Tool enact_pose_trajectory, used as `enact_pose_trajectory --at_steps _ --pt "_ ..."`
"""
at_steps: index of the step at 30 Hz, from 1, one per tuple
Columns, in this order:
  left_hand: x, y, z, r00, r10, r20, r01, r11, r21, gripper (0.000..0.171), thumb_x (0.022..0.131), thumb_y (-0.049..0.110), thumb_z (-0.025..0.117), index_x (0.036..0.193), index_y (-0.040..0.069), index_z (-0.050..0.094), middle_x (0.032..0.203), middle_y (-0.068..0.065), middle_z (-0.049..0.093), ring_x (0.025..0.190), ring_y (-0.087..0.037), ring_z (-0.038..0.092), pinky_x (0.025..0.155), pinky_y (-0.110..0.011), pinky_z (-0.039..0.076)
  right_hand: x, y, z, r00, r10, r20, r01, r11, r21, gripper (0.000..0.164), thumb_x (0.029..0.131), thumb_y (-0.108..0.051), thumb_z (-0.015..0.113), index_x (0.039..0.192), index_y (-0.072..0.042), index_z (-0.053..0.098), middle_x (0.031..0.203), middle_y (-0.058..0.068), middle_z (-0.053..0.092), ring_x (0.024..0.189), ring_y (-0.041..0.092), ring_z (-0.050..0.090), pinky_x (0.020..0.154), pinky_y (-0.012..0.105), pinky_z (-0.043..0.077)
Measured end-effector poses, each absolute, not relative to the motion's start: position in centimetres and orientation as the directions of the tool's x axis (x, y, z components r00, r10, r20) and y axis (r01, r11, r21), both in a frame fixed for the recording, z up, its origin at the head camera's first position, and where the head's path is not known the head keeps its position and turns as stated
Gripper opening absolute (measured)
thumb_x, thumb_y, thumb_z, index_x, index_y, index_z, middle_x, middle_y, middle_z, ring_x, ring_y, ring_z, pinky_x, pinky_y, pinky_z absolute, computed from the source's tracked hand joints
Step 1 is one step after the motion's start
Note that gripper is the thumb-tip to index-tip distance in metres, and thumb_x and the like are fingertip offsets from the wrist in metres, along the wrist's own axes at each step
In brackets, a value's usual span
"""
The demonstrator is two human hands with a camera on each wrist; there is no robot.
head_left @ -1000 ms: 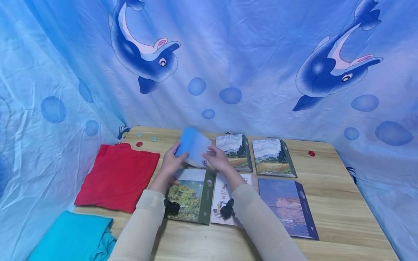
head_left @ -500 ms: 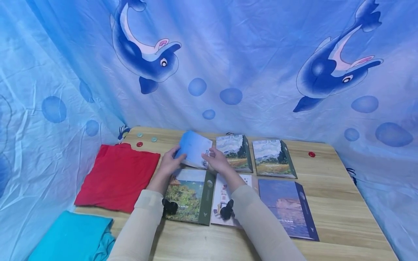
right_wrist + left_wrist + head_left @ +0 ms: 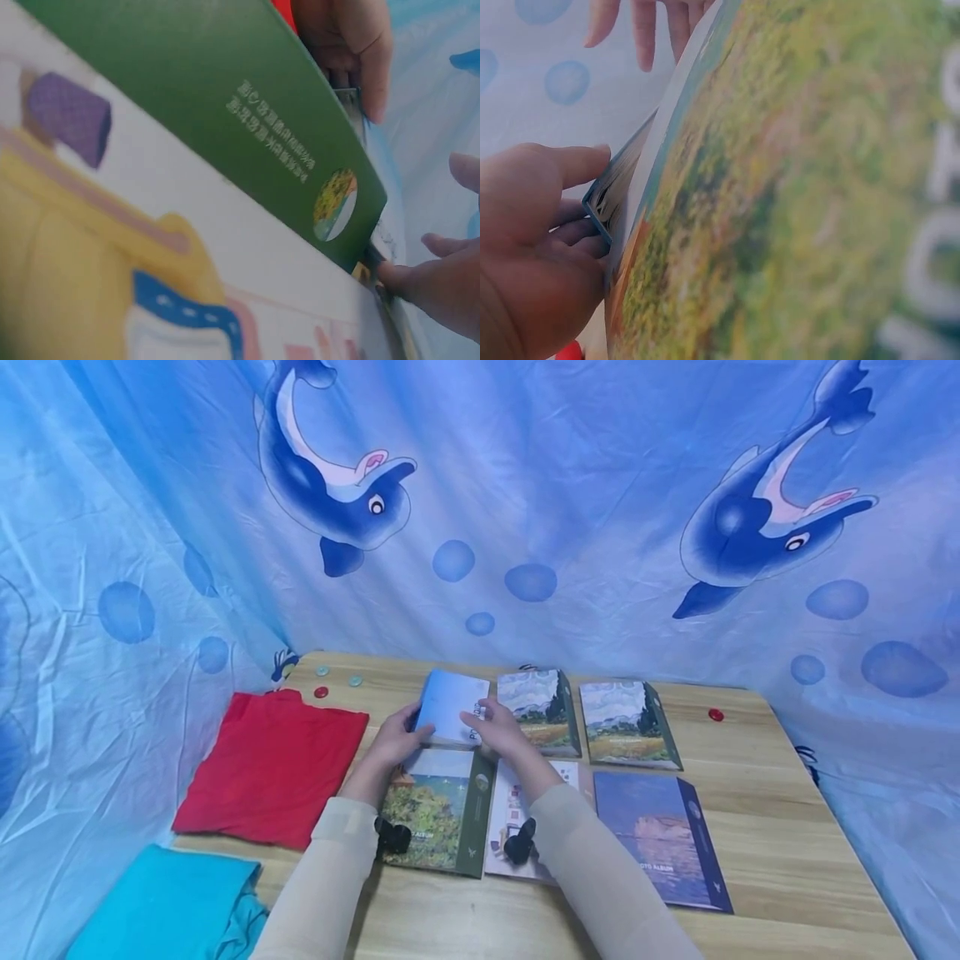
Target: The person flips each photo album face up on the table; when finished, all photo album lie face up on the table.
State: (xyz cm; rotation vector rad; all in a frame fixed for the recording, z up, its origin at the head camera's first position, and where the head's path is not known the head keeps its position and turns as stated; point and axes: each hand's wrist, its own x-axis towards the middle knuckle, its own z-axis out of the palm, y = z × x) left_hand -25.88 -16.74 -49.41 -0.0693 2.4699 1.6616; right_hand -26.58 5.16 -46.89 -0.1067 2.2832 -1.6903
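A blue photo album [image 3: 450,697] with dark lettering along its right side lies almost flat in the back row on the table. My left hand [image 3: 397,737] grips its left edge, thumb on the cover; the left wrist view shows this hand's fingers [image 3: 576,229] beneath the album's corner. Over the right edge is my right hand [image 3: 497,727], its thumb on the cover. Its fingers [image 3: 643,37] look straight and spread in the left wrist view. Close below the blue album lies a green-spined album [image 3: 431,810], beside a white illustrated album [image 3: 510,810] partly under my right forearm.
Two landscape-cover albums, one [image 3: 536,710] near my right hand and another [image 3: 628,722], stand to the right. A purple album [image 3: 652,835] lies in front. Folded red cloth [image 3: 273,768] and turquoise cloth [image 3: 168,902] are at left. Small red and pale discs [image 3: 716,714] dot the table.
The blue album has gone from tilted and turned to nearly flat and squared with its neighbours. Both hands have lowered slightly with it. The other albums and cloths have stayed put.
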Motion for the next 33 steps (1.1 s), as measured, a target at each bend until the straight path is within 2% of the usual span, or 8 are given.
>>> enact_pose_trajectory --at_steps 7,12,18,21,25,29,33 --pt "-26.2 -16.5 -49.4 -0.991 0.077 -0.108 -0.073 0.358 0.931 0.066 0.103 0.019 0.06 0.159 0.003 0.028 0.161 -0.022 0.031 0.15 -0.037 0.027 0.121 -0.049 0.027 -26.9 5.4 -47.6 -0.948 -0.25 -0.196 0.137 0.235 -0.962 0.074 0.099 -0.04 0.065 0.159 -0.009 0.033 0.164 0.018 0.025 0.15 0.036 0.025 0.121 0.051 0.027" --pt "-26.2 -16.5 -49.5 -0.994 0.07 -0.083 -0.048 0.402 0.915 0.066 0.103 0.019 0.061 0.158 0.002 0.03 0.16 -0.023 0.034 0.149 -0.038 0.029 0.12 -0.05 0.029 -26.6 5.8 -47.4 -0.945 -0.262 -0.197 0.143 0.213 -0.967 0.075 0.101 -0.035 0.064 0.16 -0.006 0.028 0.164 0.019 0.025 0.151 0.035 0.025 0.121 0.049 0.027" --pt "-26.2 -15.5 -48.4 -0.997 0.074 0.009 0.044 0.489 0.871 0.065 0.102 0.028 0.062 0.157 0.005 0.036 0.16 -0.019 0.034 0.148 -0.038 0.029 0.12 -0.054 0.027 -27.3 7.1 -47.3 -0.972 -0.206 -0.112 0.058 0.251 -0.966 0.072 0.1 -0.035 0.063 0.156 -0.002 0.033 0.158 0.021 0.037 0.145 0.036 0.036 0.119 0.048 0.033" --pt "-26.3 -14.4 -47.4 -0.991 0.095 0.093 0.129 0.521 0.844 0.063 0.101 0.026 0.063 0.154 0.003 0.04 0.159 -0.022 0.036 0.147 -0.041 0.03 0.12 -0.055 0.026 -27.5 7.9 -46.6 -0.98 -0.183 -0.077 0.032 0.236 -0.971 0.07 0.101 -0.033 0.063 0.157 -0.003 0.033 0.154 0.02 0.044 0.141 0.035 0.043 0.115 0.049 0.038" --pt "-26.6 -12.8 -46.9 -0.972 0.138 0.191 0.235 0.542 0.807 0.06 0.098 0.021 0.067 0.149 0.0 0.046 0.152 -0.026 0.044 0.142 -0.044 0.038 0.118 -0.056 0.03 -27.6 9.2 -46.0 -0.985 -0.163 -0.057 0.015 0.245 -0.969 0.066 0.101 -0.031 0.062 0.156 -0.006 0.035 0.147 0.016 0.053 0.137 0.033 0.048 0.111 0.049 0.043" --pt "-26.6 -11.3 -47.2 -0.962 0.171 0.214 0.273 0.552 0.788 0.058 0.096 0.02 0.069 0.147 -0.001 0.049 0.147 -0.025 0.05 0.136 -0.043 0.046 0.115 -0.054 0.036 -27.5 10.9 -45.5 -0.987 -0.154 -0.033 -0.012 0.284 -0.959 0.062 0.102 -0.031 0.062 0.154 -0.006 0.04 0.144 0.015 0.056 0.135 0.033 0.05 0.111 0.049 0.043" --pt "-26.4 -10.0 -47.4 -0.96 0.203 0.193 0.274 0.544 0.793 0.059 0.097 0.022 0.068 0.148 0.001 0.048 0.15 -0.02 0.049 0.14 -0.039 0.044 0.116 -0.052 0.035 -27.3 12.8 -45.2 -0.987 -0.157 -0.013 -0.037 0.308 -0.951 0.065 0.101 -0.038 0.062 0.154 -0.009 0.039 0.145 0.014 0.055 0.136 0.033 0.049 0.112 0.048 0.042"
